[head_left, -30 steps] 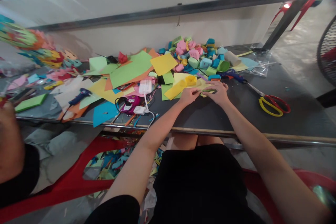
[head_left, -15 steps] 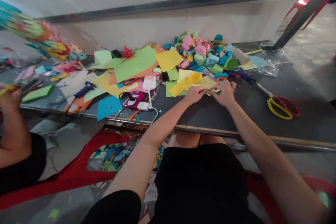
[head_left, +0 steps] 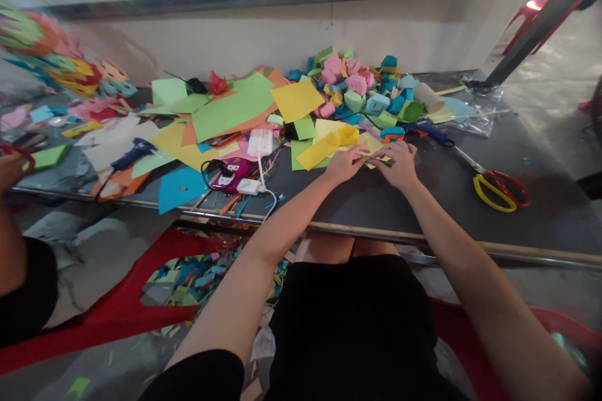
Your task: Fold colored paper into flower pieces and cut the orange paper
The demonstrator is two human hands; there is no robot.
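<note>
The left hand (head_left: 346,164) and right hand (head_left: 399,161) both pinched a paper piece (head_left: 372,161); a yellow curl (head_left: 348,135) lay beyond them, scissors (head_left: 487,174) to their right.

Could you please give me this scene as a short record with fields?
Left hand: fingertips at a small piece
Right hand: fingertips at the same piece
Grip: details too small to tell
Behind hands: yellow strip, heaped paper shapes
Right of hands: scissors, handles toward the right
Left of hands: purple power strip
Surface: dark table
</note>
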